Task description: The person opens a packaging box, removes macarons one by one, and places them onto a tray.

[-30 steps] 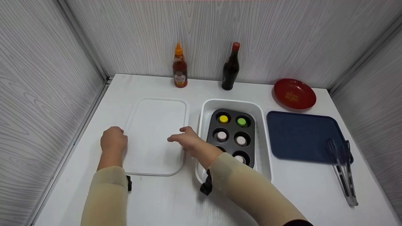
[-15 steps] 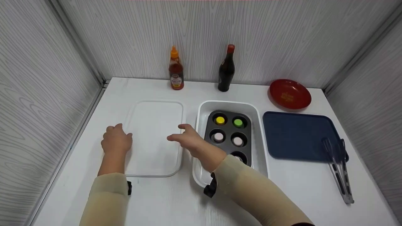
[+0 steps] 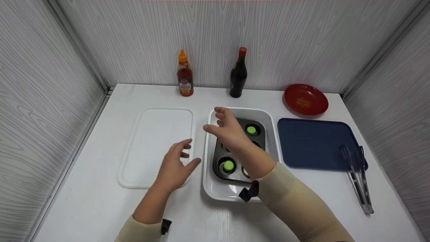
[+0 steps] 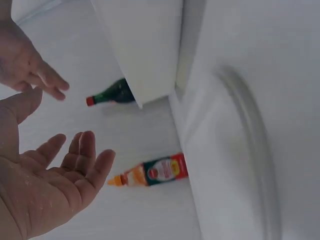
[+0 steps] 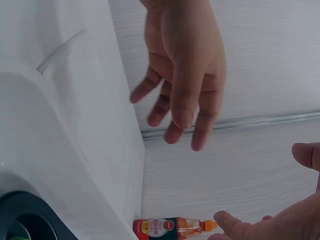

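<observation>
Both hands are in the air with nothing in them. The left hand (image 3: pixel 173 169) is over the right part of a flat white lid (image 3: pixel 158 148), its fingers loosely bent and thumb apart. My right hand (image 3: pixel 230 132) hovers above the left side of a white rectangular tub (image 3: pixel 223 193), thumb spread from the fingers. Inside the tub stands a dark muffin tin (image 3: pixel 218 174). A green round piece (image 3: pixel 251 130) sits in a far cup and another green piece (image 3: pixel 228 166) in a near one. My right hand and forearm hide several other cups. In the left wrist view, both hands (image 4: pixel 55 185) appear without any object.
Along the back stand an orange-capped sauce bottle (image 3: pixel 185 79) and a dark red-capped bottle (image 3: pixel 238 77). To the right are a red bowl (image 3: pixel 305 99) and a navy tray (image 3: pixel 312 144). Metal tongs (image 3: pixel 359 186) lie partly across the tray's near right corner.
My left hand has left the lid's left edge and moved right. The right hand has gone from the lid's right side to above the tub. The view has shifted slightly.
</observation>
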`<state>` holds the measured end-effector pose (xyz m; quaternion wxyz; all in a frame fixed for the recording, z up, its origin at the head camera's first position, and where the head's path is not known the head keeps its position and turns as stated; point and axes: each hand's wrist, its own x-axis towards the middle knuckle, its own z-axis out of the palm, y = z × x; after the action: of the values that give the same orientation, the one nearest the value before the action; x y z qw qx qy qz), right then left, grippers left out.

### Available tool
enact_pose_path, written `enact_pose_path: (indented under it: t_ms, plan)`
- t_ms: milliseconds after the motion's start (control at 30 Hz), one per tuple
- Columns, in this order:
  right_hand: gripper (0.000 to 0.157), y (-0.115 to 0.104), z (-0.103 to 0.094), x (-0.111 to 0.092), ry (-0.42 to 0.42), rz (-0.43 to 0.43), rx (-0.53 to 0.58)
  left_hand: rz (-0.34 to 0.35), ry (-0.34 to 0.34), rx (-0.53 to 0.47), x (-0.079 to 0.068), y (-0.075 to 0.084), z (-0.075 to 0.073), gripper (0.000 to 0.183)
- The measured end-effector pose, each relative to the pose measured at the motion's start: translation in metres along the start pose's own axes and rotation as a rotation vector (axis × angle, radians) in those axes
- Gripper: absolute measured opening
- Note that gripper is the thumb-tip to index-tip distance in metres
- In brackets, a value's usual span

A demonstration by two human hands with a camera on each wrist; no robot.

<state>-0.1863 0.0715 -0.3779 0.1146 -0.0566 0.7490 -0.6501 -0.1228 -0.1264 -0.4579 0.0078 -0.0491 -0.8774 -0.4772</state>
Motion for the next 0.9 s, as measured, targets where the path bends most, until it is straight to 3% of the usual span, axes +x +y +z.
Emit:
enact_pose_path:
  t_ms: [133, 300, 400, 500, 700, 900]
  plan:
    - [0.073, -0.004, -0.028, -0.007, 0.062, -0.052, 0.026, -0.015, -0.091, -0.110, -0.017, -0.001, 0.029, 0.075]
    - [0.074, -0.005, -0.075, -0.025, 0.132, -0.111, 0.040, -0.021, -0.259, -0.034, -0.028, -0.008, 0.050, 0.091]
    - [0.072, -0.008, -0.108, -0.043, 0.200, -0.137, 0.038, 0.007, -0.321, -0.021, -0.032, -0.012, 0.055, 0.094]
    - [0.067, -0.014, -0.138, -0.060, 0.293, -0.169, 0.051, 0.016, -0.318, -0.036, -0.035, -0.017, 0.057, 0.094]
    - [0.067, -0.018, -0.188, -0.086, 0.451, -0.212, 0.047, -0.033, -0.278, -0.080, -0.037, -0.025, 0.059, 0.097]
    - [0.076, 0.009, -0.242, -0.108, 0.603, -0.102, -0.172, -0.058, -0.264, -0.081, -0.039, -0.023, 0.057, 0.097]
